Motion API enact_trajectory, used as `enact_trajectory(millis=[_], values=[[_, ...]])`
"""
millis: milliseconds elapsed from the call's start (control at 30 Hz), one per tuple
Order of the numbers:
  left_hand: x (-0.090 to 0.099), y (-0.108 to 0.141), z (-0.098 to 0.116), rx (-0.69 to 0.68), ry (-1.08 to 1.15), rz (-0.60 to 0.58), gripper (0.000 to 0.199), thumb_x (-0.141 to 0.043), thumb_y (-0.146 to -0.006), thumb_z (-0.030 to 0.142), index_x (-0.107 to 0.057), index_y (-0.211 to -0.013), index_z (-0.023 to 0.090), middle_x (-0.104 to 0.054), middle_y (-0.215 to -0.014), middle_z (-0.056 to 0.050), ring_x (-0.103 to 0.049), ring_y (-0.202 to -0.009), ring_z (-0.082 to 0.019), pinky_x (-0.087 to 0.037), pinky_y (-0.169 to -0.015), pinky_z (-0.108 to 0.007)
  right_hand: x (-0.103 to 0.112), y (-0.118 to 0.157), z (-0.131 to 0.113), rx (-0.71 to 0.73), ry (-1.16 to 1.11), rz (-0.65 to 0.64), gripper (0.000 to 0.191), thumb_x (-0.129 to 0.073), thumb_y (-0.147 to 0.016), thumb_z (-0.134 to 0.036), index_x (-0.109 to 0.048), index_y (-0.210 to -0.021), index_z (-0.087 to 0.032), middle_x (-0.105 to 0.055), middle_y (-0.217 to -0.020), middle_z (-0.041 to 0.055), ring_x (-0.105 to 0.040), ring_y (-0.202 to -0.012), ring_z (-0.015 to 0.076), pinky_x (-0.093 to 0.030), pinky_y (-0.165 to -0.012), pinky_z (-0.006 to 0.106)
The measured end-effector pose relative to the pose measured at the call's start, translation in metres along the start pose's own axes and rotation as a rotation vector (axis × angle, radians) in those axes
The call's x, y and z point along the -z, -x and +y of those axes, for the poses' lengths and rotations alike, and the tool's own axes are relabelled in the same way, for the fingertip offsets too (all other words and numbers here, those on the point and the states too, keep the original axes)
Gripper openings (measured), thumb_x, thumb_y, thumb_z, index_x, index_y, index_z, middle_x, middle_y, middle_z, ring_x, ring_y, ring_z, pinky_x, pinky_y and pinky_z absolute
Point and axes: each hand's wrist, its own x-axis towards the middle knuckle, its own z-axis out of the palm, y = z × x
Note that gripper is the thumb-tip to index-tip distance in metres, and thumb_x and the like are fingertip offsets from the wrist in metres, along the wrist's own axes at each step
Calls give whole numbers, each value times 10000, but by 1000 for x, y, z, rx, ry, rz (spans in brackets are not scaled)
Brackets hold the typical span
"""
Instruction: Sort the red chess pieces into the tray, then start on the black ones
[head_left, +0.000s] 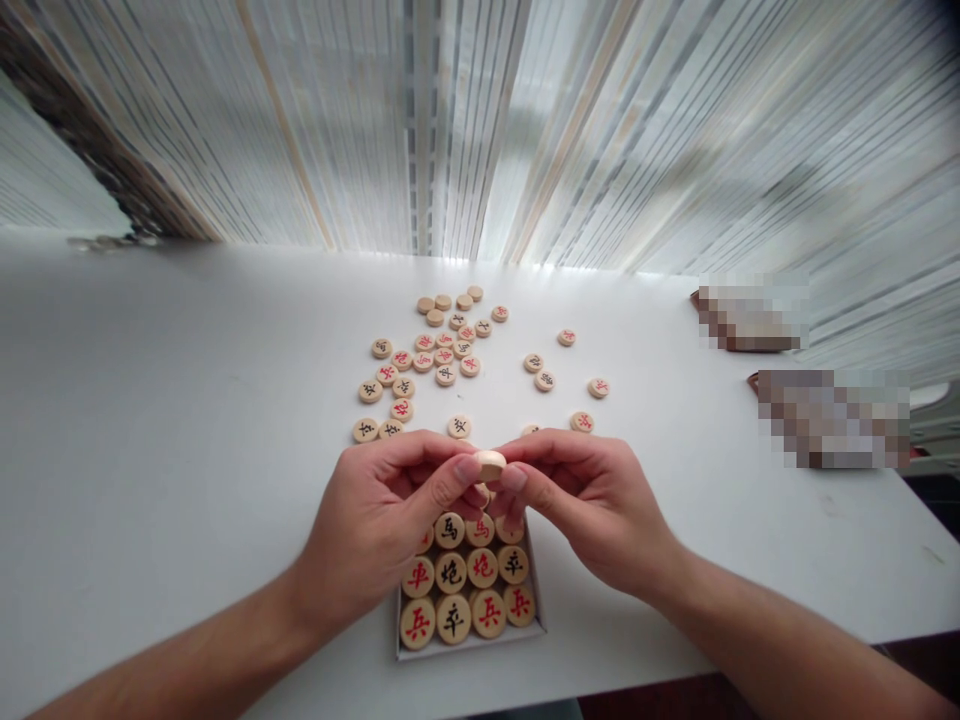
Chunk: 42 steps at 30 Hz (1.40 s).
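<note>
Between my two hands a round wooden piece (491,466) is held in the air above the far part of a shallow box (469,645). My left hand (405,500) pinches its left side between thumb and fingers. The thumb and fingers of my right hand (581,500) close on its right side. No marking shows on the piece's visible face. Rows of discs with red and black characters, such as a black-marked disc (454,618), fill the near part of the box. My hands hide its far part.
Loose discs (445,375) lie scattered on the white table (187,420) beyond my hands, a few of them to the right. Two blurred-out objects, one farther back (750,315) and one nearer (832,420), stand at the right. Striped curtains (360,130) hang behind the table.
</note>
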Motion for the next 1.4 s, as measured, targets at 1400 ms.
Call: enact_trajectory(millis=[1400], values=[[1,9,-4,-292,-399,-111,260,-771,-959,120,-792,-1199,217,-854,-1003,-5,-822,-849,-128,-651,-796,-170,3,-1,0,-344,-300,-86,266,-980,-755,-225,-733,-816,-149,-759,-642,-1,-682,-462,108,-584,-464,178]])
